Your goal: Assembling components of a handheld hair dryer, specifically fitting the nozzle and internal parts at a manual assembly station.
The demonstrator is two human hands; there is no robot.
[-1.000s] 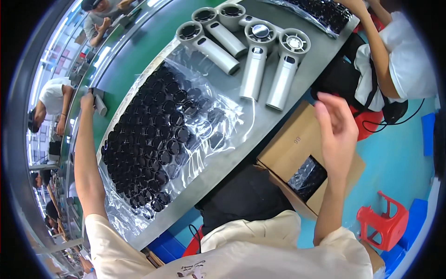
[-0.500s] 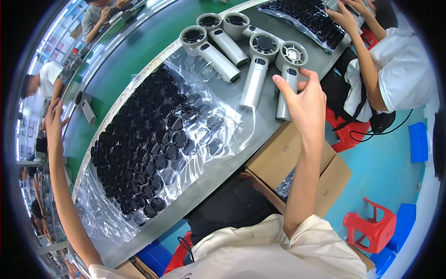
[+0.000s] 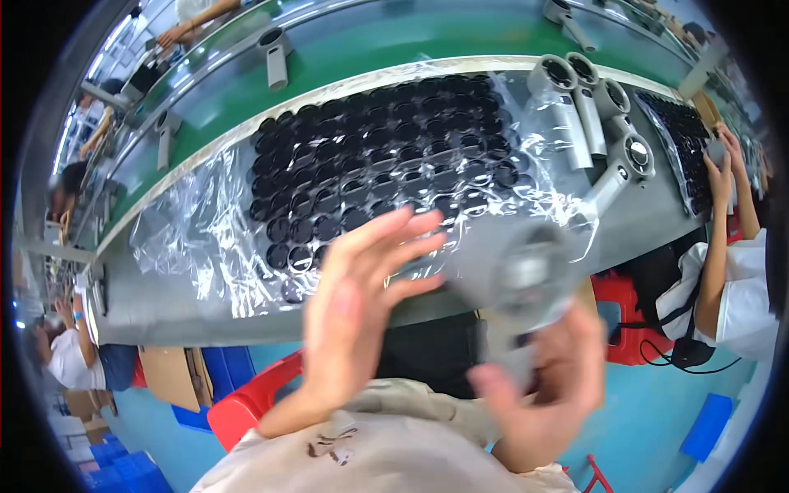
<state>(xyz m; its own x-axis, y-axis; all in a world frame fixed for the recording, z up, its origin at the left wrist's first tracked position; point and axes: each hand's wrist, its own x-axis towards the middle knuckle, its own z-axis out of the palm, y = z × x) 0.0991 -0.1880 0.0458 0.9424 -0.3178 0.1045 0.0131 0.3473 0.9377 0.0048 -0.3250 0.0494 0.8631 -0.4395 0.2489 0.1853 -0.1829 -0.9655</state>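
Observation:
A grey handheld fan (image 3: 526, 275), smeared by motion, is gripped by its handle in my right hand (image 3: 559, 382), with its round head up and its hub pale. Beside it, my left hand (image 3: 349, 308) is raised with its fingers stretched apart, holding nothing and not visibly touching the fan. Beyond both hands, rows of round black caps (image 3: 394, 140) lie on the bench in clear plastic film (image 3: 218, 238). To their right, several more grey handheld fans (image 3: 569, 123) rest close together, one of them (image 3: 633, 156) showing a bright hub.
Past the grey workbench (image 3: 164, 316) runs a green conveyor belt (image 3: 362, 53) carrying spaced-out fans (image 3: 275, 59). On the right a co-worker's hands (image 3: 722, 168) are over another black sheet of caps (image 3: 674, 140). Red stools (image 3: 620, 316) stand beside the bench.
My right hand has taken a fan from the bench and brought it closer to me. My left hand has come back from the far left to beside it. The view has swung left.

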